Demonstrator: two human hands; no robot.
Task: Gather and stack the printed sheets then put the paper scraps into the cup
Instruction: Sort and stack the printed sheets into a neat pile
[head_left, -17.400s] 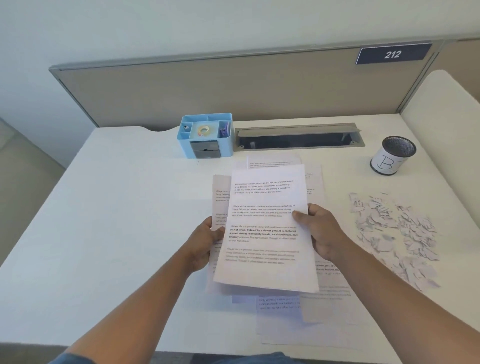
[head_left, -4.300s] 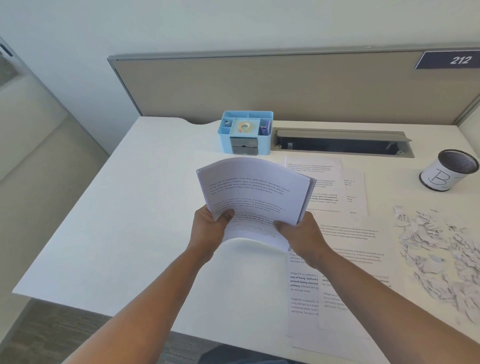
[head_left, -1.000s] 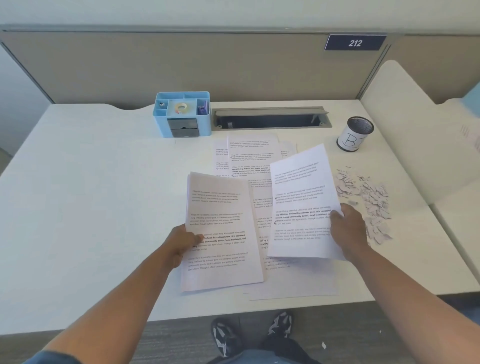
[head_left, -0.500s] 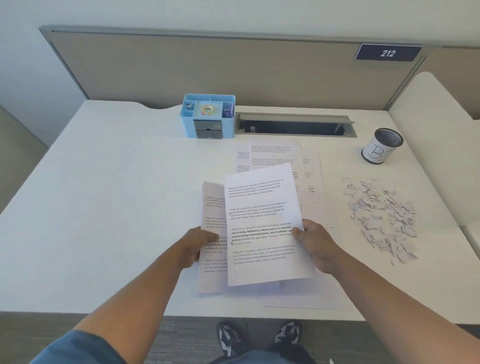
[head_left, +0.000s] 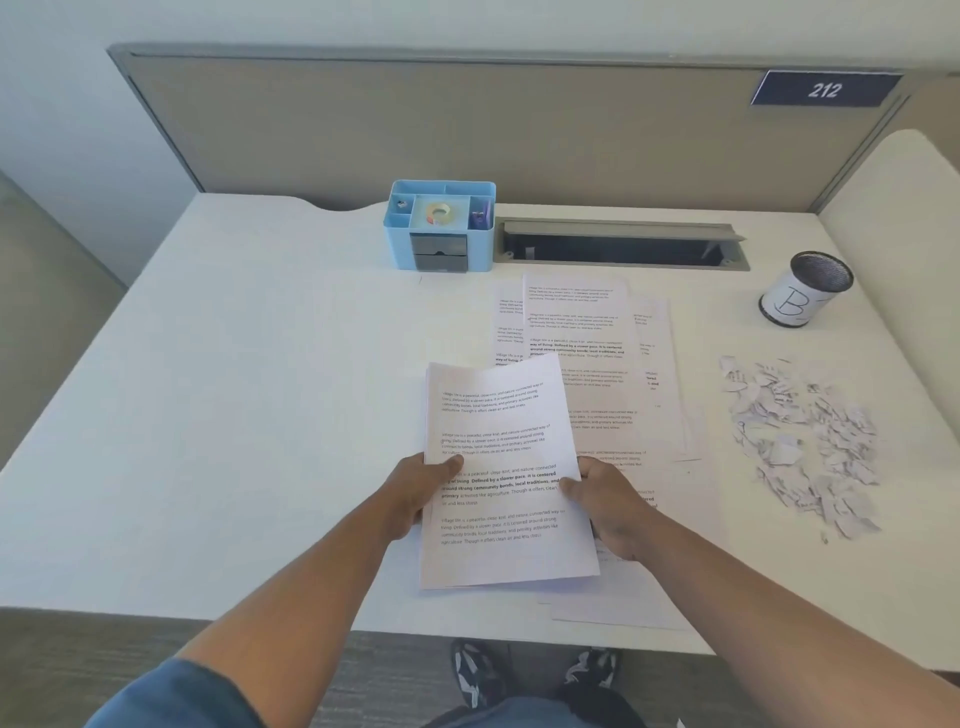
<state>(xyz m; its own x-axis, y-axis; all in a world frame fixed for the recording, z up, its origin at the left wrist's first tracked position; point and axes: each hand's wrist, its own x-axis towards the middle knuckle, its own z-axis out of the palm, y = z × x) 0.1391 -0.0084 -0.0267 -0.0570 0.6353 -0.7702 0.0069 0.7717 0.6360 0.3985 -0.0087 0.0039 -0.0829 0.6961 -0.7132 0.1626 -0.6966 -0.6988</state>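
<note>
I hold a small stack of printed sheets (head_left: 501, 467) just above the white desk (head_left: 234, 415), near its front edge. My left hand (head_left: 421, 493) grips the stack's left edge with the thumb on top. My right hand (head_left: 608, 506) grips the right edge the same way. Several more printed sheets (head_left: 597, 353) lie spread flat on the desk behind and to the right of the stack. A heap of torn paper scraps (head_left: 800, 441) lies at the right. The mesh cup (head_left: 802, 291), wrapped in white paper marked "B", stands upright at the back right.
A light-blue desk organiser (head_left: 441, 226) holding a tape roll stands at the back centre. Beside it is an open cable slot (head_left: 618, 244) in the desk. A beige partition (head_left: 467, 124) closes the back, and a neighbouring white desk (head_left: 893, 218) adjoins on the right.
The sheet my right hand held apart a second ago now lies on the left-hand sheets. Both hands have drawn together around one stack near the front edge.
</note>
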